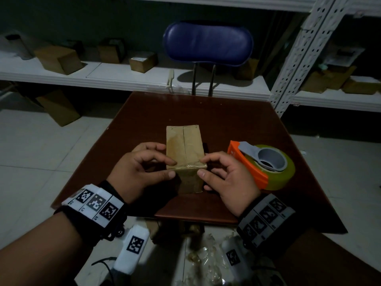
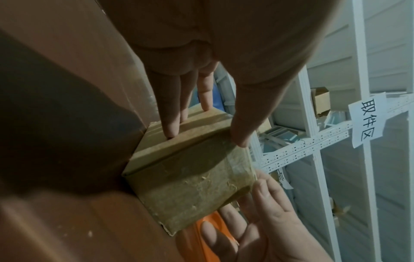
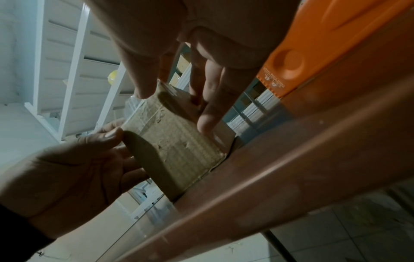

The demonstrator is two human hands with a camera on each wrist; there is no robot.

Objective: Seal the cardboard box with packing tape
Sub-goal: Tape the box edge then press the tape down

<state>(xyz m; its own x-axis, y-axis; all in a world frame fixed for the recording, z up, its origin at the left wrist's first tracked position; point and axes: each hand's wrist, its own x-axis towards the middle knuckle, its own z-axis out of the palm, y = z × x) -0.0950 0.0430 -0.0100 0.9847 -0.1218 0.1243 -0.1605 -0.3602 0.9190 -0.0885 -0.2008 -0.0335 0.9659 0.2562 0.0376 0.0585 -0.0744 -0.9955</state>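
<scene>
Your brown table (image 1: 144,120) fills the middle of the head view, its near edge just in front of your wrists and its far edge close to the blue chair (image 1: 208,43) that stands between the table and the white shelving (image 1: 123,77), where several small cartons sit. The far half of the tabletop, beyond the box, lies bare, and so does the left part beside your left hand; pale tiled floor (image 1: 41,145) shows past the table's left and right edges. On your right, the tape dispenser (image 1: 261,166), an orange holder with a yellowish roll, rests flat near the right edge of the table, just beside your right hand. The cardboard box (image 1: 185,147) stands at the middle of the table toward the near edge, its long top seam running away from you, with tape already wrinkled over the near top edge. Your left hand (image 1: 138,170) holds the box's near left corner, fingers curled against the left side and thumb pressed on the near face. Your right hand (image 1: 224,178) mirrors it at the near right corner, fingers bent onto the top edge and right side, thumb on the near face.
</scene>
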